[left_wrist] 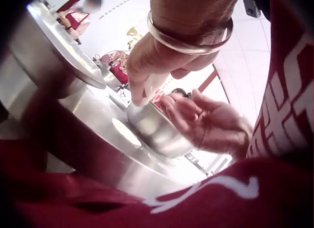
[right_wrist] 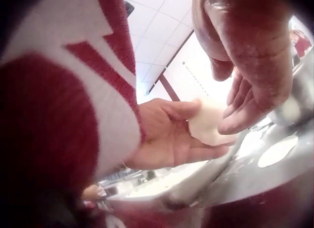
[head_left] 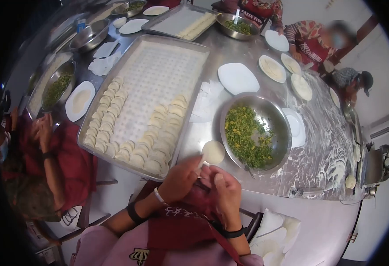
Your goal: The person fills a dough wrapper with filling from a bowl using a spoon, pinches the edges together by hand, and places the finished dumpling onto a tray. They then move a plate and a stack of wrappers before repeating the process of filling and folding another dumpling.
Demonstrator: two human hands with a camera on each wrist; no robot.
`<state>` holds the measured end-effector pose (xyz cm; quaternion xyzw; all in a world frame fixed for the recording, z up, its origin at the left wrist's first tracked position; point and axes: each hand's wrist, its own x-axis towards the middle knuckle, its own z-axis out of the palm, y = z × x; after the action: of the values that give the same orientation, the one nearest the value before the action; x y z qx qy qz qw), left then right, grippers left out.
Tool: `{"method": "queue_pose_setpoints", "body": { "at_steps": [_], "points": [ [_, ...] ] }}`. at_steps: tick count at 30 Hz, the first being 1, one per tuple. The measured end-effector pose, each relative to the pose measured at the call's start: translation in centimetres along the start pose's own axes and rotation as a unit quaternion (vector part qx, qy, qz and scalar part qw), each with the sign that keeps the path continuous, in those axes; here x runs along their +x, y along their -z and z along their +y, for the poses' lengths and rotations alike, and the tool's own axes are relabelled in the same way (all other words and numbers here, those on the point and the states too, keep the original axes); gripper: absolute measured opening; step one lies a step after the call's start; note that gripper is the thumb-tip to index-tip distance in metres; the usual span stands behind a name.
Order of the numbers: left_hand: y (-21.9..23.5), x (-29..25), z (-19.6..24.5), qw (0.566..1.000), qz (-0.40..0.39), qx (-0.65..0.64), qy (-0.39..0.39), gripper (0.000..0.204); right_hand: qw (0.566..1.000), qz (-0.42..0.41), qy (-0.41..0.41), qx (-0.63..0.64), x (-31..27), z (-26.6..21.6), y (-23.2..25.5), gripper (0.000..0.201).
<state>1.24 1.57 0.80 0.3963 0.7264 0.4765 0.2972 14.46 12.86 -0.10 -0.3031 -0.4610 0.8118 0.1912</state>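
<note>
My left hand [head_left: 181, 179], with a bracelet at the wrist, holds a round pale dumpling wrapper [right_wrist: 211, 122]. In the right wrist view the thumb lies on one edge of the wrapper and the fingers are under it. My right hand [right_wrist: 250, 61] is close beside it, fingers loosely bent, a fingertip overlapping the wrapper's edge in this view. Another wrapper [head_left: 213, 152] lies flat on the steel table in front of the hands. Just right of it stands a steel bowl [head_left: 284, 133] of chopped green and yellow filling, with a utensil handle at its near rim.
At left, a large metal tray [head_left: 137, 66] bears rows of folded dumplings [head_left: 148, 153]. Past the bowl are a white square plate [head_left: 239, 79], plates of wrappers [head_left: 272, 68] and floury table [head_left: 318, 155]. Other people sit at left [head_left: 48, 168] and across the table [head_left: 312, 42].
</note>
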Motion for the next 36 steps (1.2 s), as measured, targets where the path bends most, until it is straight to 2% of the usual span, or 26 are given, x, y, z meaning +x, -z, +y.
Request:
{"method": "queue_pose_setpoints", "body": {
  "at_steps": [2, 3, 4, 6, 9, 10, 12, 13, 14, 15, 16, 18, 20, 22, 24, 25, 27, 28, 30, 32, 33, 35, 36],
  "points": [
    [-2.6, -0.1, -1.5, 0.967, 0.084, 0.158, -0.178, 0.053, 0.998, -0.006, -0.019, 0.054, 0.3, 0.4, 0.2, 0.033],
    [-3.0, -0.2, -1.2, 0.984, 0.047, 0.107, -0.137, 0.061, 0.998, -0.015, -0.022, 0.065, 0.6, 0.4, 0.5, 0.032],
    [-2.8, -0.2, -0.9, 0.986, 0.025, 0.082, -0.140, 0.062, 0.996, -0.026, -0.026, 0.076, 0.8, 0.3, 0.8, 0.031],
    [-1.7, -0.3, -0.3, 0.989, -0.016, 0.035, -0.143, 0.065, 0.998, 0.017, -0.021, 0.061, 0.8, 0.4, 1.0, 0.029],
    [-1.8, -0.7, 0.3, 0.989, 0.079, -0.060, -0.110, 0.065, 0.995, 0.027, -0.006, 0.096, 0.8, 0.1, 0.9, 0.028],
    [-1.8, -0.6, 0.1, 0.980, 0.080, -0.173, -0.049, 0.061, 0.993, 0.023, 0.001, 0.116, 0.7, -0.1, 0.9, 0.028],
    [-1.8, -0.2, 0.0, 0.915, 0.076, -0.390, 0.074, 0.052, 0.989, -0.016, 0.023, 0.145, 0.3, -0.5, 1.0, 0.025],
    [-1.5, 0.0, 0.5, 0.965, 0.014, -0.256, 0.056, 0.050, 0.986, -0.036, 0.035, 0.159, 0.3, -0.6, 1.0, 0.023],
    [-1.1, 0.4, 1.2, 0.991, -0.049, -0.116, 0.036, 0.048, 0.987, -0.044, 0.034, 0.149, 0.2, -0.6, 1.1, 0.024],
    [-0.8, 0.7, 1.8, 0.993, -0.110, 0.028, 0.015, 0.045, 0.988, -0.051, 0.032, 0.139, 0.2, -0.5, 1.3, 0.025],
    [-1.3, 0.8, 1.8, 0.993, -0.099, -0.065, 0.000, 0.042, 0.989, -0.059, 0.030, 0.129, 0.2, -0.4, 1.4, 0.026],
    [-2.6, 0.5, 1.1, 0.965, -0.077, -0.248, -0.028, 0.037, 0.998, 0.005, 0.026, 0.053, 0.0, -0.2, 1.3, 0.026],
    [-3.0, 0.8, 0.6, 0.897, -0.043, -0.440, 0.025, 0.035, 0.999, 0.042, 0.025, -0.017, -0.4, -0.2, 1.4, 0.025],
    [-2.9, 0.9, 0.8, 0.867, -0.015, -0.493, 0.073, 0.033, 0.995, 0.050, 0.033, -0.080, -1.2, -1.3, 1.5, 0.022],
    [-2.5, 0.8, 1.3, 0.902, 0.008, -0.418, 0.105, 0.032, 0.967, 0.103, 0.085, -0.216, -2.6, -2.9, 2.1, 0.019],
    [-2.7, 0.7, 0.9, 0.882, 0.020, -0.457, 0.112, 0.031, 0.944, 0.130, 0.115, -0.282, -3.2, -3.4, 3.0, 0.018],
    [-2.0, 0.7, 1.1, 0.903, -0.017, -0.411, 0.123, 0.032, 0.902, 0.248, 0.210, -0.284, -3.7, -1.9, 6.5, 0.015],
    [-1.7, 0.6, 1.2, 0.912, -0.034, -0.387, 0.132, 0.032, 0.874, 0.280, 0.243, -0.315, -3.8, -2.3, 7.6, 0.017],
    [-1.9, 0.8, 0.7, 0.904, -0.051, -0.398, 0.148, 0.032, 0.808, 0.345, 0.297, -0.374, -4.0, -3.3, 9.3, 0.023],
    [-2.3, 0.9, 0.5, 0.896, -0.055, -0.414, 0.151, 0.032, 0.710, 0.282, 0.353, -0.540, -3.4, -5.1, 10.0, 0.032],
    [-2.3, 0.9, 0.4, 0.946, -0.039, -0.305, 0.103, 0.029, 0.649, 0.248, 0.371, -0.616, -3.1, -5.8, 9.9, 0.036],
    [-2.4, 0.6, 0.1, 0.997, -0.015, -0.077, 0.002, 0.024, 0.699, 0.187, 0.347, -0.596, -2.6, -6.1, 9.4, 0.044],
    [-2.4, 0.5, 0.3, 0.999, -0.012, -0.037, -0.019, 0.022, 0.722, 0.156, 0.336, -0.585, -2.2, -6.1, 9.2, 0.048]
  ]
}}
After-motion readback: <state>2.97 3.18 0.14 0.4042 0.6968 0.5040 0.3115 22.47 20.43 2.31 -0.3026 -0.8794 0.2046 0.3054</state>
